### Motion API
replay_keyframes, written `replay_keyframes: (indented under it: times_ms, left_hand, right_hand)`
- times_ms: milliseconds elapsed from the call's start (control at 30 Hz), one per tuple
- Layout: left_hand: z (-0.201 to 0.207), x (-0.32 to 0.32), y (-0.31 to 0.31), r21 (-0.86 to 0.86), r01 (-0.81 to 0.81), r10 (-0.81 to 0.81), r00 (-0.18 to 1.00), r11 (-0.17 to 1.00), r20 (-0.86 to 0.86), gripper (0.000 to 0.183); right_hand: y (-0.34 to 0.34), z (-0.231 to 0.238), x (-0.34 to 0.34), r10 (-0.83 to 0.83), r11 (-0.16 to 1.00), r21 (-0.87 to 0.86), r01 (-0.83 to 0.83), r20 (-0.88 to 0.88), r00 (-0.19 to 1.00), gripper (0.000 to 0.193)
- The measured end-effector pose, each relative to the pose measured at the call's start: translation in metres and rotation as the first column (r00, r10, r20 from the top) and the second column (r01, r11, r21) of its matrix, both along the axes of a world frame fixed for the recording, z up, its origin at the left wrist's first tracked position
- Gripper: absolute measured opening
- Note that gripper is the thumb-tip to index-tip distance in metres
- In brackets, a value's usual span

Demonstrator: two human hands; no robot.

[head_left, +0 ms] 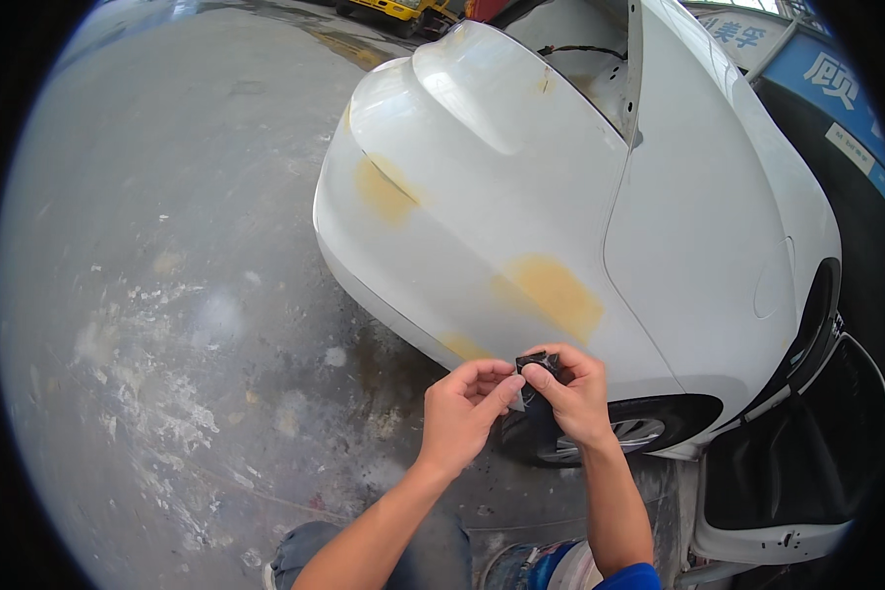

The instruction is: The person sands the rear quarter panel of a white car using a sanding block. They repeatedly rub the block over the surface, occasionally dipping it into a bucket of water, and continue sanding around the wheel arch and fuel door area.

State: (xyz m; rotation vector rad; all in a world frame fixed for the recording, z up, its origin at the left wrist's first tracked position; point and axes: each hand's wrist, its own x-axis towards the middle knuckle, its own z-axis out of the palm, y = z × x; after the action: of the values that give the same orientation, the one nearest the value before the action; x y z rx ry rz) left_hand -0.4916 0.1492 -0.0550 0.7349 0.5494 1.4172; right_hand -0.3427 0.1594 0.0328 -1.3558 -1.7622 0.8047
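Observation:
Both hands meet in front of a white car's rear bumper [442, 231], just beside the wheel arch. My right hand [575, 393] pinches a small dark sheet [536, 361], folded and glossy black on top, which looks like sandpaper. My left hand [462, 408] closes thumb and fingers on a greyish edge of the same sheet. Dull yellow patches mark the bumper: a large one [560, 295] above my hands, another [387, 189] farther off at the left, and a small one [464, 346] on the lower edge, close to my left hand.
The rear wheel [644, 433] is right behind my right hand. A detached-looking white and black car panel [796, 482] stands at the lower right. Beneath my arms is a paint-stained bucket [531, 567]. A blue sign [836, 84] and a yellow vehicle [388, 10] are farther back.

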Motion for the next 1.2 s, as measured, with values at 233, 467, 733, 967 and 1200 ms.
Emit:
replay_keyframes:
  times_ms: [233, 467, 733, 967, 1200]
  left_hand:
    - [0.001, -0.005, -0.002, 0.045, 0.000, 0.010, 0.975, 0.999, -0.223, 0.025]
    - [-0.012, -0.004, 0.006, 0.068, 0.010, -0.001, 0.992, 0.998, -0.126, 0.026]
    - [0.005, -0.011, 0.001, -0.029, 0.018, -0.017, 0.999, 0.999, 0.043, 0.025]
    - [0.001, -0.018, 0.003, -0.016, -0.054, 0.054, 0.998, 0.998, -0.024, 0.021]
    - [-0.003, -0.012, 0.001, 0.033, 0.011, -0.011, 1.000, 0.999, 0.021, 0.021]
  right_hand:
    - [0.001, -0.005, -0.006, -0.089, 0.993, -0.087, 0.080, -0.114, 0.989, 0.017]
    - [0.001, 0.012, -0.001, 0.060, 0.976, -0.199, -0.089, -0.147, 0.987, 0.015]
    - [0.004, 0.007, 0.001, 0.053, 0.990, -0.129, -0.062, -0.075, 0.996, 0.011]
    - [-0.001, 0.001, -0.008, 0.105, 0.985, -0.137, -0.105, -0.005, 0.994, 0.021]
    - [-0.001, 0.011, -0.017, 0.036, 0.958, -0.278, -0.070, -0.126, 0.991, 0.017]
